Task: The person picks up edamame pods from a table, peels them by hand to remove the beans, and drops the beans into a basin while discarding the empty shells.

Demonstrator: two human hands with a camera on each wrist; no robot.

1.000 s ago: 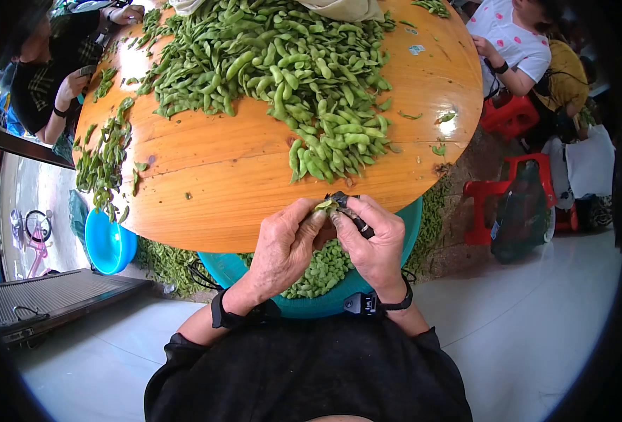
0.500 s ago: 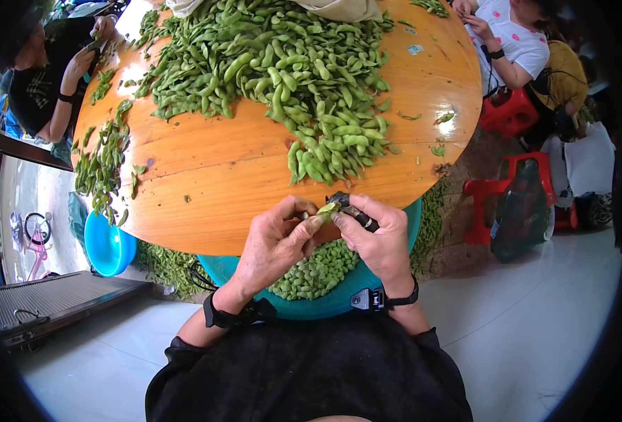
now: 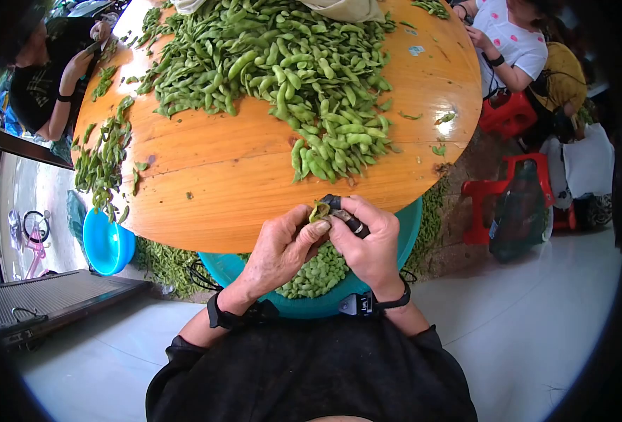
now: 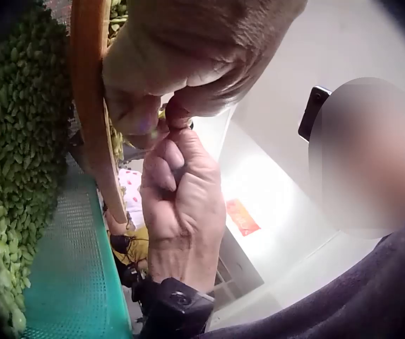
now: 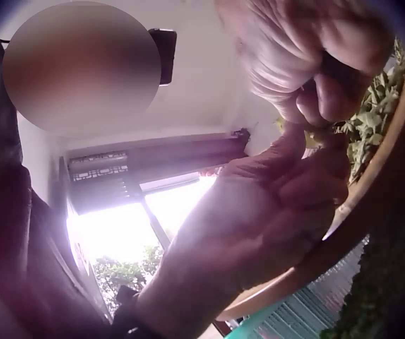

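Note:
Both hands meet just off the near edge of the wooden table [image 3: 205, 218]. The left hand [image 3: 279, 250] pinches a yellowish-green pod [image 3: 318, 211] between thumb and forefinger. The right hand [image 3: 367, 243], with black wrapping on its fingers, pinches the pod's other side. Below them a teal basket [image 3: 219, 271] holds shelled green beans [image 3: 314, 274]. In the left wrist view the right hand [image 4: 185, 205] has its fingertips against those of the left hand [image 4: 195, 56]; the pod is mostly hidden there.
A large heap of green pods [image 3: 254, 56] lies on the table, with a smaller pile [image 3: 103, 165] at its left. A blue basin [image 3: 107, 243] stands at lower left. Red stools [image 3: 486, 204] are on the right. Other people sit at both sides of the table.
The hands have come closer together than half a second ago, and the pod between them has tilted more upright. At the left, the other person's hands have shifted.

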